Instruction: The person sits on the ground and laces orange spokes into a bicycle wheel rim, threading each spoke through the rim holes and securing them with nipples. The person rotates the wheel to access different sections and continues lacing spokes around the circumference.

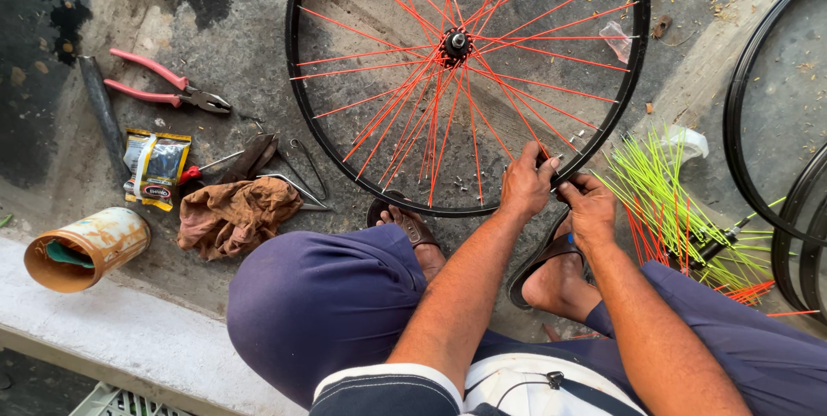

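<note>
Stained, cracked concrete floor (233, 46) underfoot, with a pale concrete ledge (129, 338) along the near left edge. Lying flat in the middle, one black bicycle rim (297, 106) laced with orange-red spokes (388, 110) running to a single black hub (455, 44). Left hand (524, 185) set on the rim's lower right arc, fingers curled and pinching at the rim edge beside a spoke end. Right hand (591, 209) just beside it, touching the same stretch of rim, fingers bent inward toward the left hand; exactly what sits between the fingertips cannot be told. Two feet in brown sandals (412, 225) planted below the rim, the left one touching its lowest arc. Knees in purple trousers (319, 304) to either side.

To the right, one loose bundle of yellow-green spokes (663, 201) mixed with a few orange ones, fanned on the floor. Beyond that, at least two more bare black rims (741, 106) at the right edge. To the left, well apart from the hands: one pair of red-handled pliers (168, 89), one brown rag (237, 214), one small yellow and black packet (155, 168), one rusty tin can (84, 248) tipped on its side, one red-handled screwdriver (207, 166).
</note>
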